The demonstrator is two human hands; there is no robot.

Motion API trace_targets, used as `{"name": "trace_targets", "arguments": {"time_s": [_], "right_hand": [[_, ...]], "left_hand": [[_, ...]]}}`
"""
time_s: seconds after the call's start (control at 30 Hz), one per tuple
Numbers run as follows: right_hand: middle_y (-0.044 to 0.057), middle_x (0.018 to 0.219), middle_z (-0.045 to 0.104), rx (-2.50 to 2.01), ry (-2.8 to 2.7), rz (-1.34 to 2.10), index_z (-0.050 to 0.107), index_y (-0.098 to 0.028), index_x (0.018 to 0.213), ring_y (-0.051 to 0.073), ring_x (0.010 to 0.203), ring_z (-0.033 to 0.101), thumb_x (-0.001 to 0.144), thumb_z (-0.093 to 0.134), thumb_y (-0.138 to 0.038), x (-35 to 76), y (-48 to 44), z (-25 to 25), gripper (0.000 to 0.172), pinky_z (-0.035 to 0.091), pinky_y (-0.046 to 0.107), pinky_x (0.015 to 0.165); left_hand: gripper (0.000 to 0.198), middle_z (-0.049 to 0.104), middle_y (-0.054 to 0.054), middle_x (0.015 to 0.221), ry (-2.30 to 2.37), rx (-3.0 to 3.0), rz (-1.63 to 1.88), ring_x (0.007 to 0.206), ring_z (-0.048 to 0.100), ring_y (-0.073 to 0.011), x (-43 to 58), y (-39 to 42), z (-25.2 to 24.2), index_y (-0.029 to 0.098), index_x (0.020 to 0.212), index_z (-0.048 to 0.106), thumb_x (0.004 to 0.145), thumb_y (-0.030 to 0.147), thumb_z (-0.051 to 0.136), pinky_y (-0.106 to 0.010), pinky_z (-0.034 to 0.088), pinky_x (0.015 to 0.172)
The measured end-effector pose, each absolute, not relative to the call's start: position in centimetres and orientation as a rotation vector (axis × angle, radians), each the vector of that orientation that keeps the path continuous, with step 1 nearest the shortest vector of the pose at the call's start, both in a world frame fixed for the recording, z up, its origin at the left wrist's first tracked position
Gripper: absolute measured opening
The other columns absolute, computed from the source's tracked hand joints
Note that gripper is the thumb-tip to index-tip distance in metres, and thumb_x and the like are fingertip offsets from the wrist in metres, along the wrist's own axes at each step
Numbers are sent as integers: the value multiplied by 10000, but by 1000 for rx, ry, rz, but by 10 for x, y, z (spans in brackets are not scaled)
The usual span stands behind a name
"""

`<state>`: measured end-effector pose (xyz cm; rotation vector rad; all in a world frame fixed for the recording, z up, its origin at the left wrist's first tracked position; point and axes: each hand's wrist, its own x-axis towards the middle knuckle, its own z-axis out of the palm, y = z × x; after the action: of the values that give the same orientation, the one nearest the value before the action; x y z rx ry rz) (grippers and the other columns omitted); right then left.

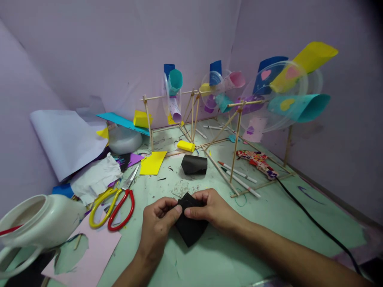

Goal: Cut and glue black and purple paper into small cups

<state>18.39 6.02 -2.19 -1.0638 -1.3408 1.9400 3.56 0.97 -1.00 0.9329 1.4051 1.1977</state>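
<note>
Both hands pinch a small piece of black paper (191,229) near the front of the table. My left hand (160,221) grips its upper left edge between thumb and fingers. On the upper right edge, the thumb and fingers of my right hand (209,207) are closed. The paper's lower corner points down toward me. Just beyond the hands lies a rolled black paper tube (194,165), with a smaller yellow paper roll (186,146) behind it. A flat yellow paper piece (153,163) rests to their left.
Scissors (119,203) with yellow and red handles lie at left, beside a tipped white pitcher (36,223) and pink cut paper (89,255). Stick frames (238,139) carrying paper-bladed wheels stand behind. A patterned glue gun (259,162) with a black cord (317,227) is at right, near several pens (242,182).
</note>
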Motion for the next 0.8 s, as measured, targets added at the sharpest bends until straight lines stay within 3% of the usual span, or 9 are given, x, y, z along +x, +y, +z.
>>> {"name": "trace_targets", "arguments": {"time_s": [0.17, 0.3, 0.4, 0.47, 0.6, 0.8], "right_hand": [[-32, 527, 569, -1086, -1295, 1896, 628, -125, 623, 85, 495, 481, 552, 701, -225, 181, 59, -20, 143, 358, 202, 493], [5, 618, 633, -1049, -1158, 1938, 643, -116, 701, 118, 550, 550, 543, 737, -289, 184, 65, -22, 252, 412, 240, 552], [24, 640, 641, -1003, -1155, 1925, 640, -110, 718, 126, 560, 559, 573, 740, -378, 186, 68, -25, 321, 420, 254, 562], [31, 659, 643, -986, -1182, 1904, 640, -110, 738, 128, 572, 561, 599, 730, -417, 187, 68, -27, 349, 419, 255, 566], [27, 679, 640, -947, -1179, 1917, 649, -120, 778, 133, 604, 568, 600, 739, -437, 187, 68, -27, 375, 427, 258, 588], [12, 634, 634, -957, -1104, 1976, 646, -122, 715, 105, 540, 544, 569, 763, -440, 188, 67, -25, 369, 411, 235, 564]], "left_hand": [[237, 589, -4, 600, 1416, 959, 1260, 549, 521, -132, 36, 9, -6, 141, 746, 626, 619, 340, 644, -227, 377, 497], [273, 643, -43, 726, 1868, 1235, 1210, 673, 589, -205, 9, 13, 13, 175, 818, 612, 643, 384, 592, -289, 436, 592], [225, 667, -94, 822, 2473, 1527, 685, 796, 604, -300, -26, 17, 25, 201, 846, 618, 699, 319, 494, -390, 424, 690], [296, 653, -146, 948, 2645, 1594, 189, 854, 588, -386, -46, 20, 27, 210, 957, 594, 727, 302, 431, -436, 407, 628], [275, 626, -193, 937, 2617, 1723, -155, 826, 602, -350, -64, 22, 15, 146, 892, 586, 692, 167, 398, -374, 410, 579], [366, 646, -174, 877, 2692, 1653, -86, 788, 621, -326, -63, 26, 6, 138, 979, 555, 643, 121, 412, -332, 406, 549]]}}
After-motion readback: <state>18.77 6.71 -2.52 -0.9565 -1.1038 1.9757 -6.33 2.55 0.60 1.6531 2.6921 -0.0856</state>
